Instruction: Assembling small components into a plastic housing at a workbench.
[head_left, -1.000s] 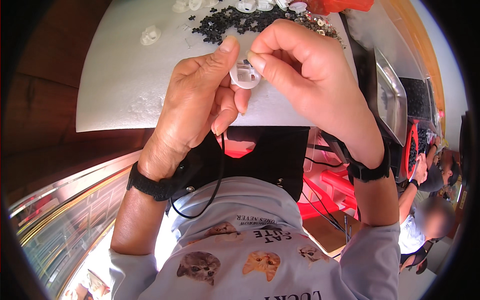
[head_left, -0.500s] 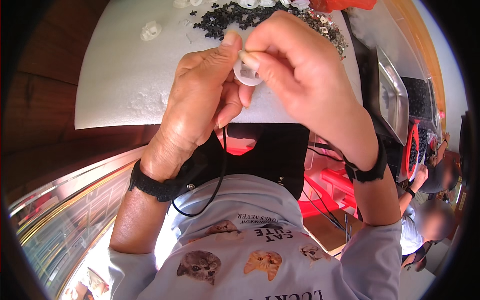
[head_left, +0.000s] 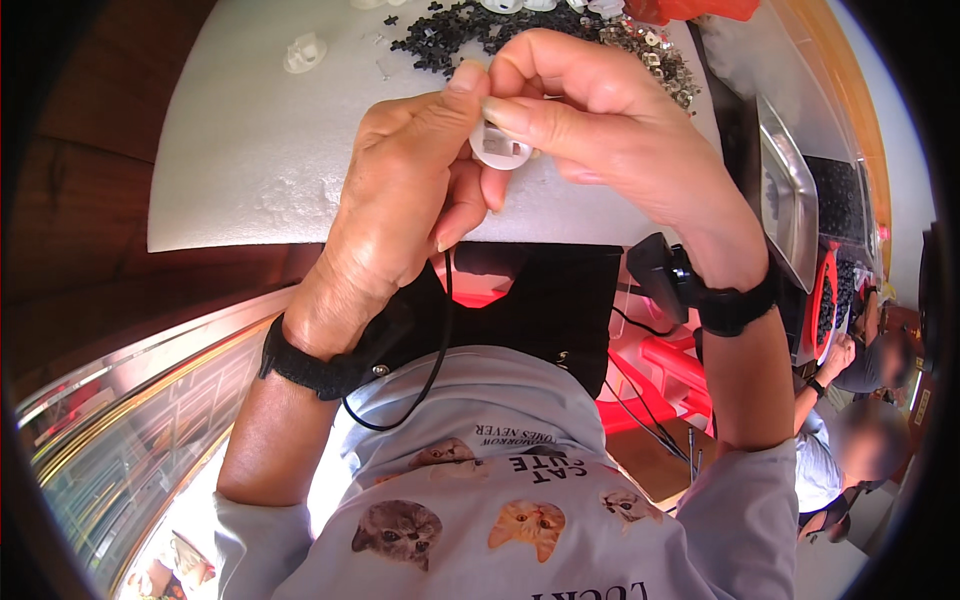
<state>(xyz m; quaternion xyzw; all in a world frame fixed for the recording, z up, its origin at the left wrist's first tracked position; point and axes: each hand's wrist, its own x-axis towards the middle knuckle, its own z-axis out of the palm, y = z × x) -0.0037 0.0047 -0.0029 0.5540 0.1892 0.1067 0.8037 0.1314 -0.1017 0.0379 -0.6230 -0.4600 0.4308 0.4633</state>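
A small round white plastic part [head_left: 498, 150] is pinched between both hands above the near edge of a white foam board [head_left: 250, 150]. My left hand [head_left: 410, 200] grips it with thumb and forefinger from the left. My right hand [head_left: 590, 120] holds it from the right, fingertips pressing on its top. Most of the part is hidden by the fingers. Each wrist wears a black band.
A pile of small black parts [head_left: 470, 30] and a heap of small metal pieces [head_left: 650, 50] lie at the board's far side, with a loose white part [head_left: 303, 52] at the far left. A metal tray [head_left: 785, 190] sits to the right. Another person [head_left: 850, 420] works at lower right.
Both hands have stayed together on the white part, shifting slightly; my right fingers have turned and now press on its top edge.
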